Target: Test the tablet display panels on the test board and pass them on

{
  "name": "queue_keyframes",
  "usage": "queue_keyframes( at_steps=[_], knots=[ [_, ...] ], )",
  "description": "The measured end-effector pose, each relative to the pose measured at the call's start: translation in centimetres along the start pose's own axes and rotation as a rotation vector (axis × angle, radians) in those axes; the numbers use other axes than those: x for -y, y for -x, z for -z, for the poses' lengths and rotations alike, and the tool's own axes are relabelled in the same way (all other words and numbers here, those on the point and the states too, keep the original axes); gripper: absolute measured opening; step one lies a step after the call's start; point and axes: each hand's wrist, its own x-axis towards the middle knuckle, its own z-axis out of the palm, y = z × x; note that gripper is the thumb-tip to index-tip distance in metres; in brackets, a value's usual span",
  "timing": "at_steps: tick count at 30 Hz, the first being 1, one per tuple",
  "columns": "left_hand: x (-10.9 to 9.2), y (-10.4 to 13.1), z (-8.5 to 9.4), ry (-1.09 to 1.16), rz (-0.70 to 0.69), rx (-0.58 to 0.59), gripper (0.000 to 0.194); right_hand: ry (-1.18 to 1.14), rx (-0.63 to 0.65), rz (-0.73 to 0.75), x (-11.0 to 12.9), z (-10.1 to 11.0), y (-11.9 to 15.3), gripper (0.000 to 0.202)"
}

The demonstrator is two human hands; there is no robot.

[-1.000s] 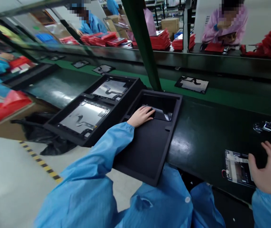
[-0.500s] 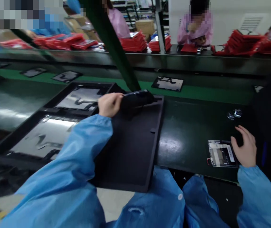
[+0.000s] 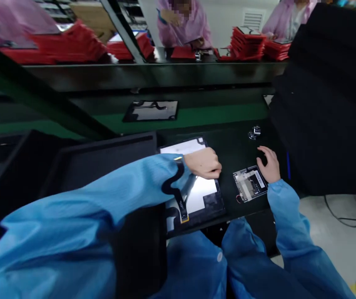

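Observation:
A display panel point(image 3: 201, 197) with a silvery back and dark border lies beside the black tray point(image 3: 162, 257), on the dark green bench. Its black ribbon cable point(image 3: 174, 191) curves up in front of my left sleeve. Over the panel is my left hand point(image 3: 203, 162), fingers curled closed; whatever they may hold is hidden. My right hand point(image 3: 269, 164) is open, thumb and fingers apart, at the right edge of a small electronic module point(image 3: 250, 183) with pale tape, a white label and a red wire.
Small shiny metal parts point(image 3: 254, 132) sit behind my right hand. Another panel point(image 3: 153, 111) rests on the green strip. A large black block point(image 3: 330, 112) rises at right, a green post point(image 3: 40, 91) at left. Across the bench, people in pink sit by red stacks point(image 3: 248, 43).
My left hand has brought the dark panel from above the tray to the bench on the right, where it lies silvery side up. The view has swung right. My right hand stays by the module.

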Motion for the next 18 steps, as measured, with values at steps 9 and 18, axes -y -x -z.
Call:
queue_keyframes(
  at_steps=[9, 18],
  knots=[
    [1.3, -2.5, -7.4, 0.095, -0.130, 0.115, 0.031, -0.022, 0.043, -0.014, 0.6, 0.4, 0.3, 0.037],
    [1.0, 0.4, -4.8, 0.137, 0.067, -0.007, 0.035, 0.097, 0.070, 0.078, -0.7, 0.3, -7.4, 0.059]
  ],
)
